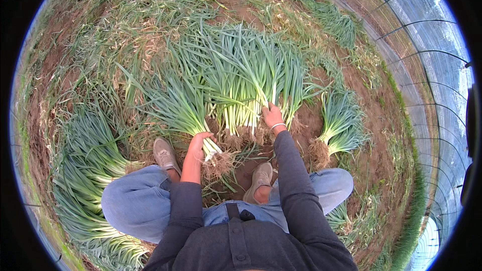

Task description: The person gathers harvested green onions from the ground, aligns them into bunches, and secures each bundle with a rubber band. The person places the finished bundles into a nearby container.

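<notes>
My left hand (200, 143) is closed around the white stems of a bunch of green onions (183, 114). Their leaves fan out up and to the left, and the brown roots (217, 163) hang toward me. In front of me a wide pile of green onions (233, 79) lies on the soil, roots on my side. My right hand (272, 117), with a white band at the wrist, grips the lower stem of a green onion (256, 86) at the right part of that pile. Its fingers hide the stem's lower end, so how many stems it holds is unclear.
Bundles of green onions (90, 180) line the ground at my left. Two smaller bunches (333, 126) lie on the soil at right, and more bundles (331, 19) farther off. Loose leaf litter (150, 41) covers much of the ground. A plastic-sheeted greenhouse wall (433, 82) curves along the right.
</notes>
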`<state>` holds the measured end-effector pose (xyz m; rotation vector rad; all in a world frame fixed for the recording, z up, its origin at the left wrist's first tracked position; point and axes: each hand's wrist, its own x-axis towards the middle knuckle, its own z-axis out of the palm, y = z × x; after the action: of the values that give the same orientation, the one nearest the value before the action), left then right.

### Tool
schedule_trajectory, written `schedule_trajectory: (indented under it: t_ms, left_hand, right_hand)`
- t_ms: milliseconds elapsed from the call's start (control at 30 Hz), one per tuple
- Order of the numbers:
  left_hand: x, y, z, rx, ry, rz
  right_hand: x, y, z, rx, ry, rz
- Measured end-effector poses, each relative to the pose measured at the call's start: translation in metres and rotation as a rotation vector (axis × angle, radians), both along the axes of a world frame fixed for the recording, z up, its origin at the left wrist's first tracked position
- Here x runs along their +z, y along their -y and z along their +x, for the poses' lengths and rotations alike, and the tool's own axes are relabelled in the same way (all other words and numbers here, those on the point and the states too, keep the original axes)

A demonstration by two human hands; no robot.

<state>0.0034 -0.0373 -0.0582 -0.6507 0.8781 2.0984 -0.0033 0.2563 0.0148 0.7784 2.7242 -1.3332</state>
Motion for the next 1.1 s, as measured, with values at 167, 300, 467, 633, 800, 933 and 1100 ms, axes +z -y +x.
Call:
schedule_trajectory:
  t_ms: [167,300,467,633,800,933,1100]
  left_hand:
    - [0.011,-0.021,0.012,0.051,0.069,0.054]
    - [0.001,-0.021,0.017,-0.003,0.028,0.091]
    - [-0.011,-0.016,0.019,-0.024,0.012,0.019]
    - [0.006,-0.009,0.011,-0.004,-0.027,-0.005]
    - [0.023,-0.029,0.03,-0.026,-0.076,0.074]
    - [0.019,-0.042,0.042,-0.005,0.021,0.09]
    - [0.018,-0.037,0.045,0.022,-0.155,-0.098]
  right_hand:
    - [-0.021,0.052,0.03,-0.24,0.182,-0.832]
    - [-0.064,0.112,0.054,0.078,0.163,-0.474]
    - [-0.069,0.114,0.078,0.331,0.168,-0.258]
    - [0.001,0.073,0.071,-0.122,-0.177,-0.107]
    - [0.038,0.065,0.044,-0.628,-0.465,-1.199]
    - [0.006,0.101,0.054,0.121,0.012,-0.337]
    - [-0.025,0.131,0.073,-0.141,0.007,-0.735]
